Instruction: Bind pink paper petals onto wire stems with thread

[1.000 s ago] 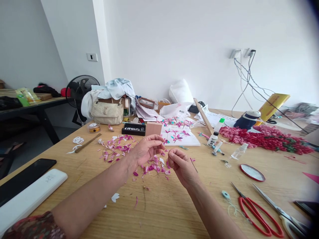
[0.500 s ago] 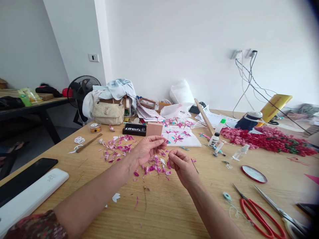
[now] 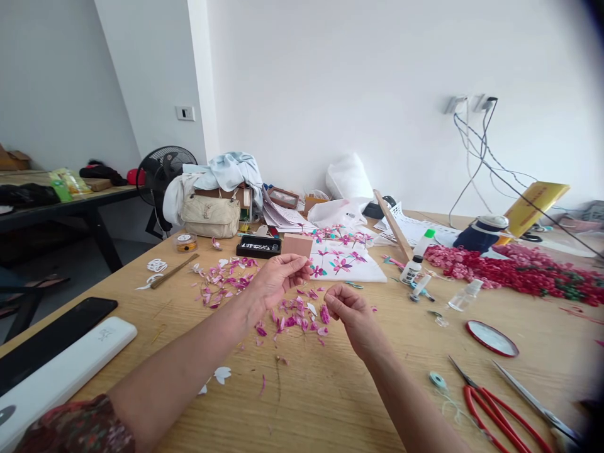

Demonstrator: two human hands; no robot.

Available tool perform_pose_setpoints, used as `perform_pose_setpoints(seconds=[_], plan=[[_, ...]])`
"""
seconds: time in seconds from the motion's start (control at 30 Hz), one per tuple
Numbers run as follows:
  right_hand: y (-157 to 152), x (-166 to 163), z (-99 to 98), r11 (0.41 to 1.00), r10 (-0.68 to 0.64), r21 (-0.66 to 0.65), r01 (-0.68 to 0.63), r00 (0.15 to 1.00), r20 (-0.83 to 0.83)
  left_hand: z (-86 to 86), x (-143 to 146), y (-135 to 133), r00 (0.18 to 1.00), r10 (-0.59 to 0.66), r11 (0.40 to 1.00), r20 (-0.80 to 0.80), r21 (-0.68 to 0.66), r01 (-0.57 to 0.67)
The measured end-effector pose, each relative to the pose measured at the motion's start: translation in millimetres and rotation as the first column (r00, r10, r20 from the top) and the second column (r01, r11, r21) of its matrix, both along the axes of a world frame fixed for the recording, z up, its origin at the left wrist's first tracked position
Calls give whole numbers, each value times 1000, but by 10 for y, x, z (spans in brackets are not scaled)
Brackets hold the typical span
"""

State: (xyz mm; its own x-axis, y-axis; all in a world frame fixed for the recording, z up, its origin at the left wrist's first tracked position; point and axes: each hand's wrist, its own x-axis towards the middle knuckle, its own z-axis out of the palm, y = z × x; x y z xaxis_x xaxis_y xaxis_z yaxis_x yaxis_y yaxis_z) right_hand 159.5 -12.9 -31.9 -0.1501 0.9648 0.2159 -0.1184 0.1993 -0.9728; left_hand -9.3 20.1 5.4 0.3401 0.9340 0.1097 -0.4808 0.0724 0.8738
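Observation:
Both my hands hover over a scatter of small pink petals point(image 3: 297, 318) on the wooden table point(image 3: 330, 402). My left hand point(image 3: 278, 278) is raised a little, fingers curled with thumb and fingertips pinched together; what they hold is too small to make out. My right hand point(image 3: 352, 311) is curled into a loose fist beside it, pinching something thin that I cannot name. A second patch of pink petals point(image 3: 224, 280) lies to the left. Behind my hands lies a white sheet with pink and teal flowers point(image 3: 344, 263).
Red-handled scissors point(image 3: 491, 402) and a second pair point(image 3: 533, 402) lie at the right, near a red lid point(image 3: 491, 338) and a thread spool point(image 3: 436, 379). Small glue bottles point(image 3: 413, 267), a heap of red flowers point(image 3: 519, 274), a black phone point(image 3: 51, 340), a white case point(image 3: 61, 371) and a cream handbag point(image 3: 204, 215) surround the space.
The view has drifted slightly, so everything sits a little right and lower. My hands have moved slightly further apart; their pinched poses are unchanged.

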Motion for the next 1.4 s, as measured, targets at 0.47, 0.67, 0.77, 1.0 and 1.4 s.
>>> perform_pose_setpoints(seconds=[0.47,0.67,0.77,1.0,1.4], plan=[[74,95,-64,996,-47,-83,41,996,-75,214,-341,209,961,182,982,207,-79,-169],[109,162,-103,987,-109,-140,79,971,-213,576,-963,369,956,276,947,94,146,-288],[136,192,-121,985,-105,-156,73,972,-208,707,-1464,552,826,452,881,-337,312,-355],[123,180,-116,971,-138,-209,115,985,-103,397,-2284,898,427,366,900,-827,197,-389],[214,258,-312,976,-111,-183,115,993,31,-235,-2626,1158,24,47,921,-999,34,-387]])
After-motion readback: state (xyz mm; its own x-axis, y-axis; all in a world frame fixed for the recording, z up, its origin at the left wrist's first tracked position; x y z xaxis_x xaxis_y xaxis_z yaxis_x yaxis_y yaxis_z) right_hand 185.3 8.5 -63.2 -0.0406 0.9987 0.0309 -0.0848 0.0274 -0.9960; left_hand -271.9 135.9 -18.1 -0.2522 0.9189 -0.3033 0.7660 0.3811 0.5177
